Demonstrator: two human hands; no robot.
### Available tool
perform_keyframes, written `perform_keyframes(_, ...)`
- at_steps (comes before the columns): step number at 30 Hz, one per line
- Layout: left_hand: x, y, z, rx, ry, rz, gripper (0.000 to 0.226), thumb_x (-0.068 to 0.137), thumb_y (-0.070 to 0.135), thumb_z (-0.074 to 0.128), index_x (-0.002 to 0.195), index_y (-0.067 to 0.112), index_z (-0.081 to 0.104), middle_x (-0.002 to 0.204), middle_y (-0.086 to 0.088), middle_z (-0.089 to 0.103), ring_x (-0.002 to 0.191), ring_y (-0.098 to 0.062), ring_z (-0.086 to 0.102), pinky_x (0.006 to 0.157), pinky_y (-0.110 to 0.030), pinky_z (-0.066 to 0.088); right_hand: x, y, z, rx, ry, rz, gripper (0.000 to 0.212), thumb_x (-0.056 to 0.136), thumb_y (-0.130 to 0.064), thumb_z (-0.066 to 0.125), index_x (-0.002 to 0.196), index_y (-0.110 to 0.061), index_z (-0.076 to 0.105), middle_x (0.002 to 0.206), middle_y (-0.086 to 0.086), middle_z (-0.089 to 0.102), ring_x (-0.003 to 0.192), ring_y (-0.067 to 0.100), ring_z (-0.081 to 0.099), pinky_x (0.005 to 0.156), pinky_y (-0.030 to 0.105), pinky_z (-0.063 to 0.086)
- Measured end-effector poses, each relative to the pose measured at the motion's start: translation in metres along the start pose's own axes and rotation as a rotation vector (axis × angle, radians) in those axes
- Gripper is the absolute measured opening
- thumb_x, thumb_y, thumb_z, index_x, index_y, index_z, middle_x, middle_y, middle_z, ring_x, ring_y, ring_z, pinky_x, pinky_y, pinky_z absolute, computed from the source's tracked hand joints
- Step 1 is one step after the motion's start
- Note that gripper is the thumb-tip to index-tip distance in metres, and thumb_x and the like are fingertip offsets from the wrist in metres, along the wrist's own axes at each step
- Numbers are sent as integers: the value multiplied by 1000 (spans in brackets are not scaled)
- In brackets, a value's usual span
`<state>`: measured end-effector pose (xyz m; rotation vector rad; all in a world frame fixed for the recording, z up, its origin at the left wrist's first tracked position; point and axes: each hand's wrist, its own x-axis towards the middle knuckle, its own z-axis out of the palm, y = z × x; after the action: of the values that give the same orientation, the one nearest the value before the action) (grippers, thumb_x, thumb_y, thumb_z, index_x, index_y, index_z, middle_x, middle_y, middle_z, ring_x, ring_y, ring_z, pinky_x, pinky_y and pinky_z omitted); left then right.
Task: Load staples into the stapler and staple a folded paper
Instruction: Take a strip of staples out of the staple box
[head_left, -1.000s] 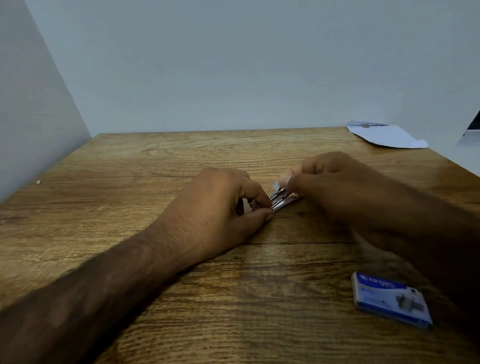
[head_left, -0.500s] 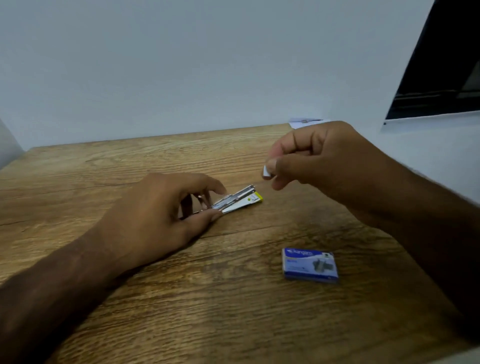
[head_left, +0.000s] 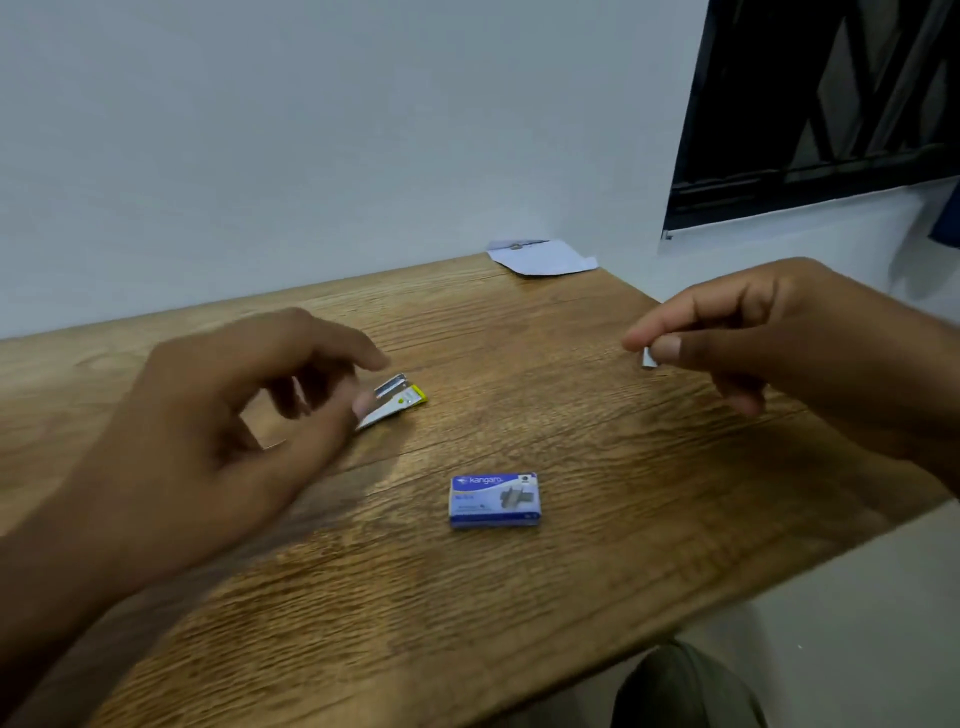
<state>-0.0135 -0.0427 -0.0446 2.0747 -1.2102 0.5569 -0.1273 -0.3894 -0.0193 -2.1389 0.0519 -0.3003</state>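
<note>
A small silver stapler (head_left: 396, 400) with a yellow tip lies on the wooden table (head_left: 571, 597). My left hand (head_left: 223, 431) hovers just above its rear end, fingers spread, thumb close to the metal; it is blurred. My right hand (head_left: 779, 353) is raised to the right of the stapler and pinches a small silvery strip of staples (head_left: 648, 358) between thumb and forefinger. A blue staple box (head_left: 494, 500) lies shut on the table in front of me. A folded white paper (head_left: 545, 257) rests at the table's far right corner.
White walls close the table at the back and right. A dark window (head_left: 831, 104) sits high on the right. The table's right edge runs diagonally, with pale floor and a dark-clad knee (head_left: 685, 691) beyond it.
My right hand has pulled away to the right with the staple strip. My left hand has let go of the stapler and lifted off it. The view has swung to the right.
</note>
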Motion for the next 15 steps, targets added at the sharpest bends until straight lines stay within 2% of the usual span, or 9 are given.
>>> perform_keyframes(2,5,13,12,-1,-162,55,22,95,48,61,116,42,65,97,19,67,82,-6,65,67,-15,44,-6,5,-4,-41,-19,32,18,85,-21,75,90,-37,83,70,0,78,37,7,47,46,14,44)
perform_keyframes(4,11,19,21,16,-305,55,32,91,63,53,121,50,60,103,24,63,90,-1,64,68,-14,44,-12,8,-5,-69,-42,66,17,85,-22,76,89,-37,83,78,-1,80,36,7,47,42,17,43)
perform_keyframes(8,10,30,30,-40,-314,115,40,89,62,63,125,44,60,113,17,65,102,-12,66,71,-16,48,-20,16,-5,-191,-85,107,15,84,-29,77,86,-43,80,86,-20,78,35,5,52,42,14,46)
perform_keyframes(12,10,33,43,-44,-353,88,45,85,67,64,123,43,63,110,21,64,100,-3,66,72,-3,43,-26,22,-4,-233,-84,97,13,84,-34,77,87,-47,79,85,-17,78,37,4,56,43,10,45)
perform_keyframes(15,10,32,47,-35,-397,68,43,84,69,62,120,46,63,111,22,64,97,-5,67,71,-10,50,-28,26,-5,-262,-69,81,14,85,-34,77,87,-48,79,69,-17,75,42,2,58,46,9,46)
